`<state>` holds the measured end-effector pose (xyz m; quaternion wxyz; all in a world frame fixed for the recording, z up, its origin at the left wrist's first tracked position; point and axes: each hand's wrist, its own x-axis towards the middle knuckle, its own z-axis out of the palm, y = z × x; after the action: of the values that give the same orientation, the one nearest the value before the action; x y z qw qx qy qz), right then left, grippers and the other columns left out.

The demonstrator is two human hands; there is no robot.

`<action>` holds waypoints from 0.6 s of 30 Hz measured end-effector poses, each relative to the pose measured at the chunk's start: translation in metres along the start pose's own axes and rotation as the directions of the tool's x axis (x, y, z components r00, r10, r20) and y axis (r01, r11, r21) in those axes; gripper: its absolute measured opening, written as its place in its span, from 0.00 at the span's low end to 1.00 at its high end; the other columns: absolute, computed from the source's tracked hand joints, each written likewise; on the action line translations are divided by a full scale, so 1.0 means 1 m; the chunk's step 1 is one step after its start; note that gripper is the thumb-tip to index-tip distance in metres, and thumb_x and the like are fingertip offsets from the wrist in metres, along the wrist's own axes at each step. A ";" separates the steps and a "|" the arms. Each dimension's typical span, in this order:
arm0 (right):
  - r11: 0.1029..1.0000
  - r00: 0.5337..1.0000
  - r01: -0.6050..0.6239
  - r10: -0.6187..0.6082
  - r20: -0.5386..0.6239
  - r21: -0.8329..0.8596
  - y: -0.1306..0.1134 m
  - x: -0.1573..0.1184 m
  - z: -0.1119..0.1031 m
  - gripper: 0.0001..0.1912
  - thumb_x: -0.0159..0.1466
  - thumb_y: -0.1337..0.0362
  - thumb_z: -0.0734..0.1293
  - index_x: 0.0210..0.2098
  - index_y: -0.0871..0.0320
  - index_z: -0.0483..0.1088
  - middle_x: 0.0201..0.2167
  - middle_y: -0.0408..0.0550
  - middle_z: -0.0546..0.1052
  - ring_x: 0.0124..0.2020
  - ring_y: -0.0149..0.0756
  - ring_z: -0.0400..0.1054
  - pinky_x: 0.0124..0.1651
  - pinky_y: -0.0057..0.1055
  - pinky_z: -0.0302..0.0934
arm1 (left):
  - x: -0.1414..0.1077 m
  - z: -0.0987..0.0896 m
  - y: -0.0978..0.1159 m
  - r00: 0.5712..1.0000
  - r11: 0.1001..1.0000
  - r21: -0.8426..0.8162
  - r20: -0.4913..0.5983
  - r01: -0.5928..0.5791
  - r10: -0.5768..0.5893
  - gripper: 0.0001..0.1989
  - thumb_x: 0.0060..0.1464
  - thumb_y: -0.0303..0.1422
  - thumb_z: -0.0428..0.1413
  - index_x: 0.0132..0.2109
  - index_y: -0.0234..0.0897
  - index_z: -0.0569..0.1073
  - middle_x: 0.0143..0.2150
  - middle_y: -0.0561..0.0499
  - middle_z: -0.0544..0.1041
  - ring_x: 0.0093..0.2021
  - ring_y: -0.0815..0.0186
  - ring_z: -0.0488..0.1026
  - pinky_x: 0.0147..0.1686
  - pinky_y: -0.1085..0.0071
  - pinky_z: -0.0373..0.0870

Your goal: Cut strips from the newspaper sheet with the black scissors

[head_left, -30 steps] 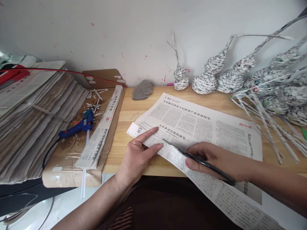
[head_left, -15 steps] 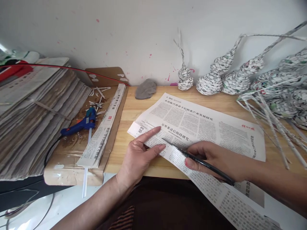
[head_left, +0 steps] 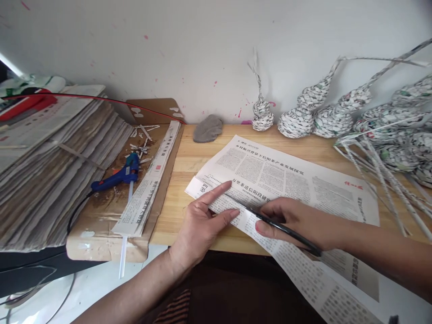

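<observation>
A printed newspaper sheet point(head_left: 263, 168) lies on the wooden table, its near edge hanging over my lap. My right hand point(head_left: 297, 220) grips black-handled scissors point(head_left: 286, 230), whose blades lie along the paper and point left toward my other hand. A cut strip of newspaper point(head_left: 297, 265) slants down to the lower right, below the scissors. At the sheet's left end, my left hand point(head_left: 202, 222) holds the paper, index finger stretched on top, thumb over the strip, and the other fingers curled partly out of sight.
Left of the table, a blue glue gun point(head_left: 118, 174) and folded newspaper strips point(head_left: 148, 189) rest on cardboard point(head_left: 97, 243) beside a tall newspaper stack point(head_left: 57, 171). A grey cloth point(head_left: 208, 128) lies by the wall. Woven paper gourds point(head_left: 297, 121) and paper sticks point(head_left: 381, 175) occupy the right.
The scissors have advanced left along the sheet, their tip now close to my left index finger. The whole view has shifted slightly. Both hands keep their hold.
</observation>
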<state>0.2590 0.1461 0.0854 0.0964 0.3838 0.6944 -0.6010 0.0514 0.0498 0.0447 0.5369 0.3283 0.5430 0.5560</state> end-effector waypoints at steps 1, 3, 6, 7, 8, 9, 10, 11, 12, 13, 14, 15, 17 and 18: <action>1.000 1.000 0.011 -0.011 0.012 -0.012 -0.002 0.001 -0.001 0.22 0.62 0.46 0.70 0.27 0.57 0.64 0.22 0.38 0.60 0.24 0.28 0.54 0.24 0.26 0.48 | 0.000 0.000 0.001 1.000 1.000 0.005 -0.003 0.000 0.000 0.31 0.47 0.34 0.70 0.59 0.45 0.75 0.58 0.49 0.78 0.63 0.52 0.69 0.66 0.54 0.62; 0.999 0.999 0.025 -0.024 0.046 -0.021 -0.005 0.004 -0.003 0.22 0.62 0.45 0.69 0.28 0.57 0.65 0.22 0.38 0.61 0.24 0.28 0.54 0.25 0.26 0.49 | 0.000 -0.001 0.003 1.000 1.000 0.012 -0.010 0.000 0.000 0.32 0.47 0.34 0.70 0.60 0.44 0.75 0.58 0.49 0.78 0.63 0.51 0.69 0.66 0.51 0.62; 0.998 0.999 0.020 -0.017 0.047 -0.059 -0.004 0.006 -0.004 0.23 0.62 0.44 0.69 0.27 0.58 0.65 0.22 0.38 0.60 0.24 0.28 0.53 0.25 0.26 0.48 | 0.000 -0.003 0.003 1.000 0.999 0.042 -0.005 -0.005 0.006 0.32 0.47 0.35 0.70 0.60 0.44 0.75 0.58 0.48 0.78 0.63 0.49 0.69 0.67 0.49 0.60; 0.998 0.999 0.018 -0.015 0.045 -0.066 -0.003 0.007 -0.004 0.24 0.62 0.44 0.69 0.27 0.58 0.64 0.22 0.38 0.59 0.24 0.28 0.53 0.24 0.26 0.48 | 0.000 -0.004 0.002 1.000 0.999 0.046 -0.002 -0.009 0.009 0.31 0.47 0.35 0.70 0.60 0.44 0.75 0.58 0.48 0.78 0.63 0.50 0.69 0.67 0.49 0.59; 0.998 0.999 0.019 -0.016 0.042 -0.066 -0.002 0.007 -0.003 0.24 0.62 0.43 0.69 0.26 0.57 0.64 0.22 0.38 0.58 0.24 0.28 0.53 0.24 0.26 0.48 | 0.000 -0.004 0.000 1.000 0.999 0.045 0.001 -0.011 0.011 0.31 0.47 0.35 0.70 0.60 0.44 0.75 0.58 0.48 0.78 0.63 0.50 0.69 0.67 0.50 0.59; 0.998 0.999 0.022 -0.019 0.040 -0.063 -0.001 0.007 -0.003 0.24 0.61 0.43 0.70 0.26 0.57 0.63 0.22 0.38 0.58 0.24 0.28 0.53 0.24 0.26 0.48 | 0.000 -0.004 -0.001 1.000 0.999 0.038 0.004 -0.012 0.012 0.31 0.48 0.35 0.70 0.60 0.45 0.75 0.58 0.48 0.78 0.63 0.50 0.69 0.67 0.50 0.60; 0.998 0.999 0.025 -0.022 0.037 -0.061 0.001 0.008 -0.003 0.24 0.61 0.44 0.70 0.26 0.57 0.63 0.22 0.37 0.58 0.24 0.28 0.53 0.25 0.26 0.48 | 0.001 -0.004 -0.002 1.000 1.000 0.029 0.007 -0.013 0.012 0.31 0.48 0.34 0.70 0.60 0.45 0.75 0.58 0.49 0.78 0.62 0.51 0.70 0.67 0.51 0.60; 0.998 0.999 0.025 -0.023 0.033 -0.061 0.002 0.008 -0.002 0.24 0.61 0.44 0.70 0.26 0.57 0.62 0.22 0.37 0.58 0.24 0.28 0.52 0.25 0.26 0.48 | 0.001 -0.003 -0.003 1.000 1.000 0.020 0.010 -0.014 0.013 0.31 0.48 0.34 0.70 0.60 0.46 0.75 0.58 0.49 0.78 0.62 0.52 0.70 0.66 0.52 0.61; 0.998 0.999 0.022 -0.020 0.027 -0.063 0.003 0.008 -0.002 0.24 0.61 0.44 0.70 0.26 0.57 0.62 0.22 0.37 0.58 0.24 0.28 0.52 0.25 0.26 0.48 | 0.001 -0.003 -0.004 1.000 1.000 0.010 0.010 -0.014 0.014 0.31 0.48 0.34 0.70 0.60 0.46 0.75 0.59 0.50 0.78 0.62 0.53 0.70 0.66 0.54 0.61; 0.998 1.000 0.015 -0.014 0.018 -0.066 0.005 0.008 -0.002 0.24 0.61 0.45 0.71 0.26 0.57 0.62 0.22 0.37 0.58 0.24 0.28 0.52 0.25 0.26 0.48 | 0.002 -0.004 -0.004 1.000 1.000 -0.003 0.010 -0.013 0.013 0.30 0.48 0.33 0.69 0.59 0.46 0.75 0.59 0.50 0.78 0.62 0.54 0.70 0.66 0.55 0.62; 0.998 1.000 0.008 -0.007 0.014 -0.067 0.006 0.007 -0.002 0.24 0.61 0.45 0.71 0.26 0.57 0.62 0.22 0.37 0.59 0.24 0.27 0.52 0.25 0.26 0.48 | 0.004 -0.005 -0.004 1.000 1.000 -0.017 0.007 -0.011 0.011 0.29 0.49 0.33 0.69 0.59 0.46 0.76 0.59 0.50 0.78 0.62 0.55 0.70 0.66 0.57 0.62; 0.998 1.000 0.005 -0.004 0.012 -0.062 0.007 0.007 -0.002 0.24 0.61 0.45 0.71 0.26 0.57 0.62 0.23 0.37 0.59 0.24 0.27 0.52 0.25 0.26 0.48 | 0.005 -0.006 -0.003 1.000 0.999 -0.033 -0.003 -0.012 0.012 0.28 0.49 0.33 0.69 0.58 0.46 0.77 0.58 0.50 0.78 0.62 0.56 0.70 0.65 0.59 0.63; 0.999 1.000 0.009 -0.009 0.002 -0.047 0.009 0.006 -0.003 0.23 0.61 0.45 0.70 0.27 0.57 0.63 0.23 0.37 0.59 0.24 0.27 0.52 0.25 0.25 0.48 | 0.009 -0.011 -0.002 0.999 0.998 -0.068 -0.038 -0.018 0.015 0.25 0.49 0.33 0.69 0.55 0.45 0.78 0.57 0.51 0.79 0.59 0.58 0.73 0.61 0.62 0.68; 0.999 1.000 0.014 -0.014 -0.007 -0.045 0.010 0.006 -0.003 0.23 0.61 0.45 0.71 0.27 0.57 0.63 0.23 0.37 0.59 0.24 0.27 0.52 0.25 0.25 0.48 | 0.010 -0.014 -0.001 0.998 0.997 -0.079 -0.056 -0.016 0.012 0.24 0.49 0.33 0.69 0.55 0.45 0.79 0.56 0.51 0.80 0.56 0.60 0.75 0.57 0.64 0.71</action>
<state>0.2622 0.1516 0.0751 0.0983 0.3787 0.7108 -0.5846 0.0359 0.0561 0.0389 0.5304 0.2949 0.5327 0.5898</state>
